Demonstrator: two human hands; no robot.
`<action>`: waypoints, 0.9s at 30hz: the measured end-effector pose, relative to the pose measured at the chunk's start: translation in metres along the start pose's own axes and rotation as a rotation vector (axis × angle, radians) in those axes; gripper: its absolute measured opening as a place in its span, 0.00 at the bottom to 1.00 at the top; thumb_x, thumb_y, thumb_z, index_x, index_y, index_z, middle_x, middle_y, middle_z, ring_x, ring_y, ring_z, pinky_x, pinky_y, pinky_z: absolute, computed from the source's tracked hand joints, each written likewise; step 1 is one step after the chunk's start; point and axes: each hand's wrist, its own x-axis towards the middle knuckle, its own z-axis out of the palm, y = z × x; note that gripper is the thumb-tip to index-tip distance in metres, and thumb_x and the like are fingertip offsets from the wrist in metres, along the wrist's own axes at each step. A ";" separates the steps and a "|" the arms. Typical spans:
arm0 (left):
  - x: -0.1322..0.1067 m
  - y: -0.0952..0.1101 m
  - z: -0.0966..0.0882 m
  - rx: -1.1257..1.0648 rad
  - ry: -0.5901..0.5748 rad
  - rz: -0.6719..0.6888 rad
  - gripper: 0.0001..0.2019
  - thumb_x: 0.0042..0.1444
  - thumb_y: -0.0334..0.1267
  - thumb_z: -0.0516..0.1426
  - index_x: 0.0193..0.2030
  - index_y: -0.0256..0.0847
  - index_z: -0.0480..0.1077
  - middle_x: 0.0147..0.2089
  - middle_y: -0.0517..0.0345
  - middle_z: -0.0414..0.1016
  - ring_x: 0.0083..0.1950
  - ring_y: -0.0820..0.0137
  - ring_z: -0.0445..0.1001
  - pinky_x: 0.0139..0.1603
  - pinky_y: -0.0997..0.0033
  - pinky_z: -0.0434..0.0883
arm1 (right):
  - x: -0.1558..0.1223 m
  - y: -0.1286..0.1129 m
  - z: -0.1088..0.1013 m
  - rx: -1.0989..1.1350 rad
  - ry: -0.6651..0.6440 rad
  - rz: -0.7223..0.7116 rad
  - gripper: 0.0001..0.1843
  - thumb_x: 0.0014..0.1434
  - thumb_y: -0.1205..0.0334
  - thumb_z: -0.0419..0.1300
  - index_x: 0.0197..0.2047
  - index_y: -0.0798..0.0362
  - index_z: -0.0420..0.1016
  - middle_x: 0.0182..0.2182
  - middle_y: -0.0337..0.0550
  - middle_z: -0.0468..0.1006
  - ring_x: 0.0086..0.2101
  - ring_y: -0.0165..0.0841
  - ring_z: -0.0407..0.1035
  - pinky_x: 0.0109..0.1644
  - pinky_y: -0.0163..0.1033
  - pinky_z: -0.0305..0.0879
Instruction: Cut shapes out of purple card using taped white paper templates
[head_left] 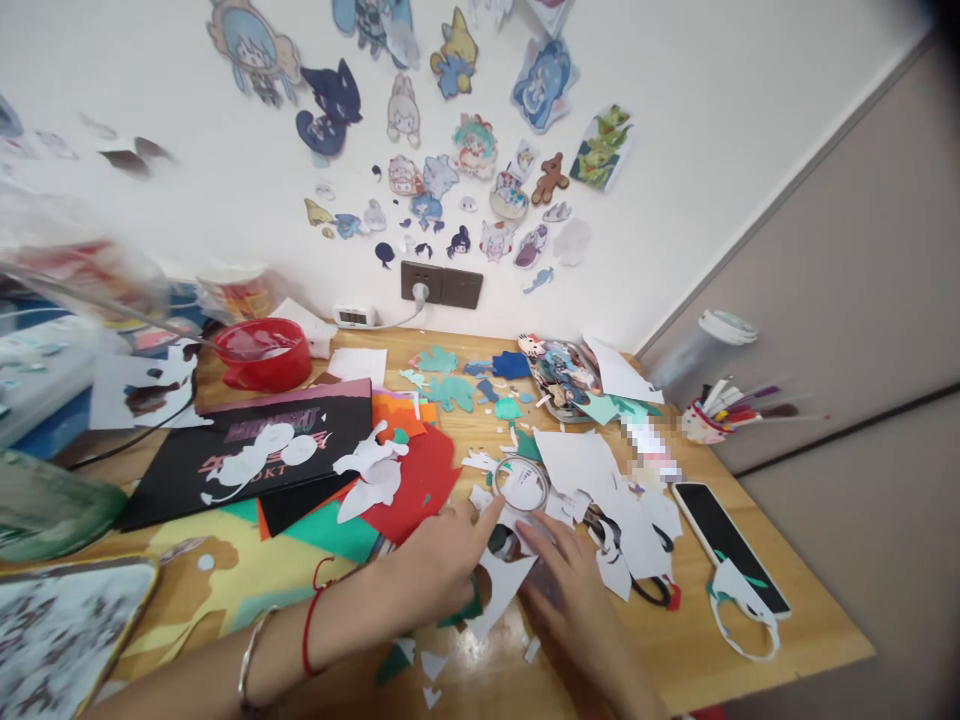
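My left hand reaches in from the lower left, its index finger stretched toward the near rim of a clear tape roll. The other fingers of that hand are partly hidden below. My right hand lies low over the table, fingers apart, the fingertips at a cut piece of white paper. That paper has a hole and sits between my hands. Neither hand visibly grips anything. White paper scraps surround the roll, and a larger cut white sheet lies beyond my right hand.
Red paper and a black folder lie left. A red bowl stands behind them. A tray of cutouts is at the back, a pen cup and phone at right. A glass jar stands far left.
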 end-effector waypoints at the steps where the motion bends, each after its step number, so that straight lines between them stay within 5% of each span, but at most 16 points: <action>1: -0.003 -0.004 -0.003 -0.041 0.020 0.019 0.42 0.43 0.25 0.51 0.67 0.31 0.38 0.53 0.35 0.64 0.49 0.53 0.68 0.43 0.57 0.69 | 0.004 -0.001 0.002 -0.012 0.041 -0.023 0.23 0.55 0.68 0.53 0.55 0.50 0.65 0.54 0.48 0.65 0.52 0.41 0.59 0.55 0.52 0.59; 8: -0.021 -0.026 -0.022 -0.311 0.114 -0.015 0.38 0.46 0.30 0.50 0.65 0.40 0.41 0.50 0.46 0.69 0.49 0.60 0.69 0.44 0.65 0.67 | 0.022 0.009 -0.001 0.075 0.264 -0.003 0.15 0.58 0.67 0.48 0.40 0.50 0.75 0.37 0.42 0.77 0.41 0.39 0.67 0.51 0.51 0.59; 13: -0.033 -0.036 -0.033 -0.460 0.170 -0.118 0.28 0.51 0.34 0.49 0.62 0.43 0.52 0.41 0.50 0.72 0.43 0.60 0.70 0.40 0.65 0.65 | 0.022 0.012 -0.027 0.218 0.444 0.320 0.15 0.58 0.62 0.47 0.41 0.53 0.73 0.43 0.48 0.75 0.47 0.42 0.66 0.51 0.49 0.62; 17: -0.048 -0.034 -0.035 -0.661 0.167 -0.163 0.14 0.55 0.41 0.49 0.48 0.44 0.65 0.31 0.58 0.70 0.31 0.66 0.69 0.29 0.71 0.64 | 0.021 0.006 -0.054 0.226 0.833 0.645 0.21 0.59 0.54 0.51 0.49 0.59 0.71 0.45 0.55 0.74 0.47 0.47 0.67 0.50 0.48 0.63; 20: -0.056 -0.029 -0.029 -0.895 0.103 -0.183 0.11 0.58 0.45 0.48 0.41 0.42 0.65 0.22 0.64 0.65 0.22 0.71 0.66 0.21 0.75 0.63 | 0.020 0.010 -0.065 -0.018 1.170 0.673 0.22 0.62 0.58 0.48 0.51 0.64 0.71 0.45 0.60 0.73 0.46 0.49 0.68 0.50 0.50 0.64; 22: -0.058 -0.026 -0.023 -1.053 0.075 -0.185 0.11 0.59 0.46 0.47 0.37 0.42 0.63 0.21 0.66 0.63 0.20 0.73 0.66 0.21 0.76 0.64 | 0.019 0.019 -0.066 -0.168 1.139 0.599 0.21 0.62 0.62 0.47 0.51 0.64 0.71 0.44 0.60 0.74 0.46 0.50 0.68 0.48 0.51 0.64; 27: -0.051 -0.018 -0.007 -1.358 0.117 -0.211 0.12 0.59 0.49 0.46 0.36 0.42 0.57 0.35 0.61 0.69 0.21 0.77 0.68 0.22 0.75 0.67 | 0.017 0.031 -0.048 -0.107 0.707 0.253 0.26 0.57 0.69 0.45 0.59 0.60 0.60 0.53 0.56 0.66 0.53 0.46 0.59 0.55 0.54 0.58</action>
